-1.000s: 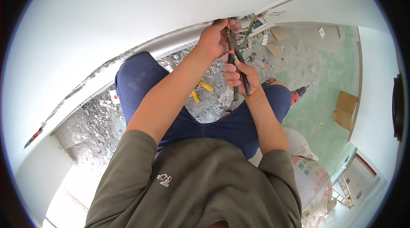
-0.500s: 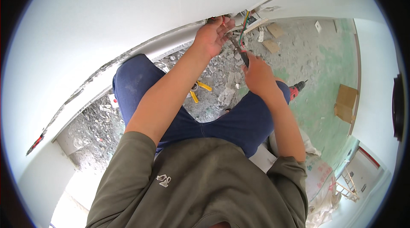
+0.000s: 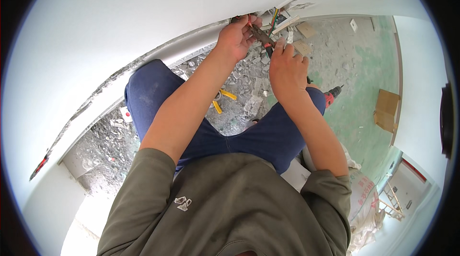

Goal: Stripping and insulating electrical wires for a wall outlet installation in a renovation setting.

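Note:
My left hand [image 3: 234,41] is at the foot of the white wall, its thumb and fingers pinching a thin red wire [image 3: 249,19]. A dark pair of pliers [image 3: 261,37] with red bands on its handles points up and left, its jaws close to that wire and to my left fingertips. My right hand [image 3: 289,71] grips the handle end of the pliers, the handles partly hidden by the fingers. Just right of the jaws hang green, red and yellow wires [image 3: 274,20], running down from the wall corner.
Broken rubble [image 3: 235,74] covers the floor between my knees, where a yellow-handled tool [image 3: 224,97] lies. Beside my right knee is a red drill [image 3: 332,97]. Cardboard [image 3: 387,110] lies at the right, a white sack [image 3: 362,193] behind it. A wall edge curves along the left.
My right hand has shifted its grip and turned more upright. The pliers have moved up and left, bringing their jaws to the wire at my left fingers. The left hand has barely moved.

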### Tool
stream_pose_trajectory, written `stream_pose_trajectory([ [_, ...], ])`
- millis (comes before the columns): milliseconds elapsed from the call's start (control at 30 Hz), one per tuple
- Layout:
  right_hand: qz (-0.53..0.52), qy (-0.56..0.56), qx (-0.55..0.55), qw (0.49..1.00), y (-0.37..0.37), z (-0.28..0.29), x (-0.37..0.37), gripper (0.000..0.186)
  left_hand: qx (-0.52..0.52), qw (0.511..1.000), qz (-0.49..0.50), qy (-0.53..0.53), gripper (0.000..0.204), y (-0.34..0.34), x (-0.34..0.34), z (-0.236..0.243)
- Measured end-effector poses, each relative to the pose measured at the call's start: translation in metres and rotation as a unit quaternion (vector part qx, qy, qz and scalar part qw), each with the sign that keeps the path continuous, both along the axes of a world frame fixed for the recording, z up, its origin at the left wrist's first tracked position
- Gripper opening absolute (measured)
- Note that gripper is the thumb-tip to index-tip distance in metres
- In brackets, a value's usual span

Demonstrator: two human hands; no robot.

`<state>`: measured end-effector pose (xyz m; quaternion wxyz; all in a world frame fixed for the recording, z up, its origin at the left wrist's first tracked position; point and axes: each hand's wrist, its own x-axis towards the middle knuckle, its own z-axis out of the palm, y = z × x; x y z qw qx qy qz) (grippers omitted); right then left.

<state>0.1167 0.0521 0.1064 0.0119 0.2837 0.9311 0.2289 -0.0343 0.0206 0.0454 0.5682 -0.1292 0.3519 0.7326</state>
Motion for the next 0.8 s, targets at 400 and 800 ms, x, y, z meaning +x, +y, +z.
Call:
stream_pose_trajectory([
  [400, -0.104, 0.04, -0.168, 0.979, -0.0097, 0.001, -0.0011, 0.038, -0.005, 1.0, 0.01, -0.01, 0.019, 0.0013, -0.0007, -0.0003],
  [800, -0.102, 0.064, -0.24, 0.963, -0.0018, 0.0009, 0.0004, 0.022, -0.014, 1.0, -0.006, 0.0, 0.021, -0.0007, -0.0015, -0.0017],
])
